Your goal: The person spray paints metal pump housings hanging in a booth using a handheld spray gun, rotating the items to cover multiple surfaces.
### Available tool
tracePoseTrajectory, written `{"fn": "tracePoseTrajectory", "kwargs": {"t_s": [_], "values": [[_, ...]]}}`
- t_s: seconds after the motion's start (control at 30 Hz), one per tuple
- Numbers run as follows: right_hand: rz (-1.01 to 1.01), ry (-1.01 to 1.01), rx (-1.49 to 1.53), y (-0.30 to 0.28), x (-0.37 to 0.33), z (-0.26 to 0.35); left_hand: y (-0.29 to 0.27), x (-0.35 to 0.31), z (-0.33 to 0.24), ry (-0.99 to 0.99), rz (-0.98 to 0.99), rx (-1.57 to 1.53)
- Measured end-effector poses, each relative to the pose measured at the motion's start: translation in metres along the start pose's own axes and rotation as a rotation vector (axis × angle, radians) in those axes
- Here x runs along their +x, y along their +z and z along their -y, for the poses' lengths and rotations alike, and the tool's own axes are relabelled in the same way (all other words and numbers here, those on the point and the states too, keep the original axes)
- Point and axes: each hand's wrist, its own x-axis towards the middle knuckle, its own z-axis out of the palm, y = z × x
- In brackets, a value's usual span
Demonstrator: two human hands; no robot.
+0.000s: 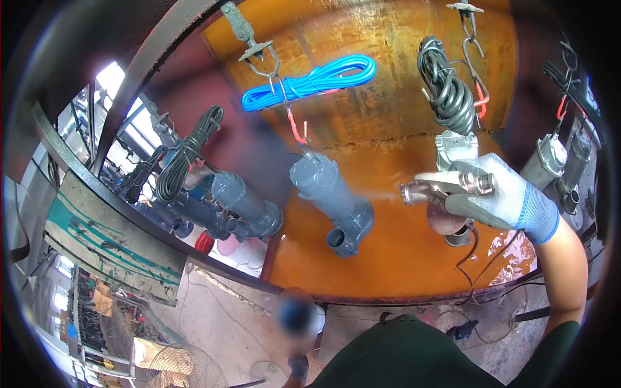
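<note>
head view: gripping a metal spray gun [422, 193] in the right hand [501, 194], facing a hanging grey pump [328, 194]
likely rigid, fairly light, slick when wet; best held by the handle; cannot tell state of left hand [298, 367]

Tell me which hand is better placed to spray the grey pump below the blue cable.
Likely the right hand: it grips the spray gun, nozzle facing the grey pump. The left hand isn't clearly identifiable.
</note>
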Motion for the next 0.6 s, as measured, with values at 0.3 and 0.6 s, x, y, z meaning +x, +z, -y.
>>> {"fn": "tracePoseTrajectory", "kwargs": {"t_s": [0.3,0.6], "values": [[0.094,0.271,0.162,0.012,-0.028,-0.004,0.033,0.018,-0.415,0.753,0.242,-0.409],[-0.224,0.281,0.297,0.006,-0.028,0.012,0.03,-0.094,-0.826,1.944,-0.038,0.009]]}}
